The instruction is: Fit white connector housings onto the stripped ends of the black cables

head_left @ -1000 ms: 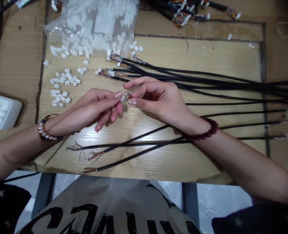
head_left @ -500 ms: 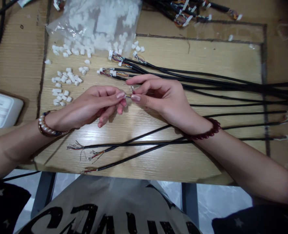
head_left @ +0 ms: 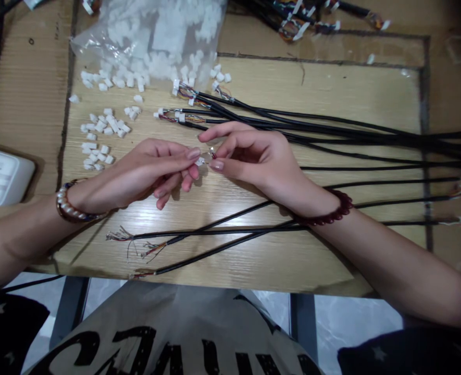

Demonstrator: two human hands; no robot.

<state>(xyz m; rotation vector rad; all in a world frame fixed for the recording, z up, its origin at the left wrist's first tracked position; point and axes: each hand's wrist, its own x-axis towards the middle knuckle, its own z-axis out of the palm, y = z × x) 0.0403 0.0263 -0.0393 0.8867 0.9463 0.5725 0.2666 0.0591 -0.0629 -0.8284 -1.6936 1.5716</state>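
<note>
My left hand (head_left: 158, 169) pinches a small white connector housing (head_left: 200, 161) between thumb and forefinger. Facing it, my right hand (head_left: 253, 159) is closed on the thin wires (head_left: 213, 154) at a cable's end, its thumb and fingers pressed together. A fine wire reaches across the narrow gap to the housing; how far it sits inside I cannot tell. Most of the held cable is hidden by my right hand. Below, black cables (head_left: 214, 230) with bare, fanned wire ends lie crossed on the board. Behind my right hand runs a bundle of black cables (head_left: 312, 127) with white connectors on their left ends.
Loose white housings (head_left: 107, 124) lie in small heaps at the left, below a clear plastic bag (head_left: 156, 36) full of more. A white box-shaped device (head_left: 5, 174) stands at the left edge. Further finished-looking cable ends (head_left: 293, 23) lie at the top right.
My left hand has turned slightly, and the white housing now shows more between its fingertips. The fingertips of both hands are a little further apart. The cables on the board have not moved.
</note>
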